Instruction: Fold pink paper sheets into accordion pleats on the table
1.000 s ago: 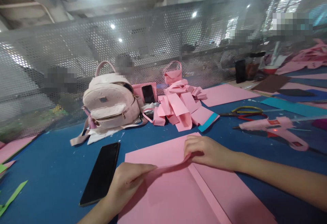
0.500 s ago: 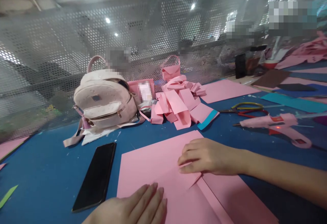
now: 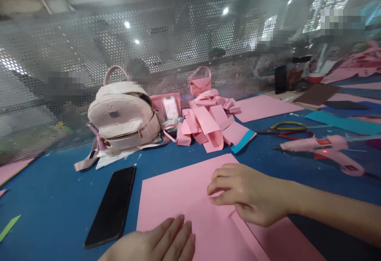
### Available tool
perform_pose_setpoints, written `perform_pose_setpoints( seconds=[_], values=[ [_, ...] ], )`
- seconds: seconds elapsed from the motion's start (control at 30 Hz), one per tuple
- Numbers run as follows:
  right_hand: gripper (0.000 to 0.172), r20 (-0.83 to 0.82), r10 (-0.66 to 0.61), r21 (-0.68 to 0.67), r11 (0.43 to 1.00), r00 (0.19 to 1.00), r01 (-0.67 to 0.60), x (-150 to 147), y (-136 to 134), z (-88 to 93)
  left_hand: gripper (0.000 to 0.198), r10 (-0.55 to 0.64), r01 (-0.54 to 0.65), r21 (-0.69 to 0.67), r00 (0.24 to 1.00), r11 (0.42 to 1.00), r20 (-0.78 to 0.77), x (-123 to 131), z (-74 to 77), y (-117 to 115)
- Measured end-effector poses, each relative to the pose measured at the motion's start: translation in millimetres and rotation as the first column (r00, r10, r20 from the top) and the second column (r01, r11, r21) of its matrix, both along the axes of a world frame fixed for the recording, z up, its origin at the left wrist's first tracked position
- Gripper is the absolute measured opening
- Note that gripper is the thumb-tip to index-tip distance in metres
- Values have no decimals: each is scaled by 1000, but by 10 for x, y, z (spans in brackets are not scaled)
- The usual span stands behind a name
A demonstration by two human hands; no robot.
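A large pink paper sheet (image 3: 166, 189) lies on the blue table, with a folded strip (image 3: 248, 233) running along its right part. My left hand (image 3: 160, 241) rests flat on the sheet near the lower edge of view, fingers stretched out and close together. My right hand (image 3: 247, 191) is closed at the upper end of the folded strip. Its fingers are curled against the paper, with the thumb side lower down. The bit of paper under the right fingers is mostly hidden. More pink paper shows beneath the right wrist.
A black phone (image 3: 111, 205) lies left of the sheet. Behind stand a pale pink backpack (image 3: 125, 114) and a heap of folded pink pieces (image 3: 205, 122). To the right lie scissors (image 3: 285, 129), a pink glue gun (image 3: 330, 145) and a teal strip (image 3: 342, 122).
My right hand has turned and lowered a little, its thumb side now over the top of the strip. The small raised paper corner is now mostly covered. My left hand stays nearly in place.
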State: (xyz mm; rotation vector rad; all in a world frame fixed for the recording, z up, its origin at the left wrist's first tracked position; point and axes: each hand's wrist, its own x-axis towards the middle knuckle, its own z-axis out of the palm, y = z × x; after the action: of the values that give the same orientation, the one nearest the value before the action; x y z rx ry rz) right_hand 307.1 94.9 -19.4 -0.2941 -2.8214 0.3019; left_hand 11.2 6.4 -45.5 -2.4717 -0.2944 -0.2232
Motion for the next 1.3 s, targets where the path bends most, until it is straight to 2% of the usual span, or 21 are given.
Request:
perform_pose_setpoints(
  seconds=[0.13, 0.23, 0.3, 0.43, 0.53, 0.63, 0.73, 0.93, 1.3],
  values=[
    [27, -57, -21, 11, 1000, 998, 22, -85, -133, -49, 28, -26, 38, -108, 994, 993, 108, 5, 82, 21],
    [22, -136, -28, 90, 995, 990, 40, -134, -203, -110, 38, 7, 49, -218, 969, 975, 249, 0, 118, 42],
    [22, -208, -58, 104, 991, 976, 81, -156, -231, -142, 44, 61, 56, -286, 921, 957, 385, 12, 102, 56],
    [21, -294, -108, 55, 990, 950, 130, -203, -260, -179, 24, 231, 76, -438, 762, 896, 605, 97, 50, 66],
    [19, -354, -179, -48, 984, 918, 173, -254, -268, -201, 18, 419, 50, -583, 646, 811, 638, 179, 48, 46],
    [16, -424, -253, -160, 966, 869, 203, -311, -274, -223, 15, 610, 73, -743, 520, 665, 598, 244, 54, 16],
    [15, -470, -301, -267, 944, 830, 191, -355, -284, -240, 12, 695, 131, -802, 431, 583, 576, 284, 41, -8],
    [11, -449, -342, -374, 911, 825, 173, -363, -319, -261, 11, 746, 209, -844, 396, 494, 535, 305, 7, -37],
    [7, -441, -366, -409, 895, 819, 180, -359, -333, -254, 16, 703, 239, -821, 429, 518, 568, 290, 8, -54]
  ],
)
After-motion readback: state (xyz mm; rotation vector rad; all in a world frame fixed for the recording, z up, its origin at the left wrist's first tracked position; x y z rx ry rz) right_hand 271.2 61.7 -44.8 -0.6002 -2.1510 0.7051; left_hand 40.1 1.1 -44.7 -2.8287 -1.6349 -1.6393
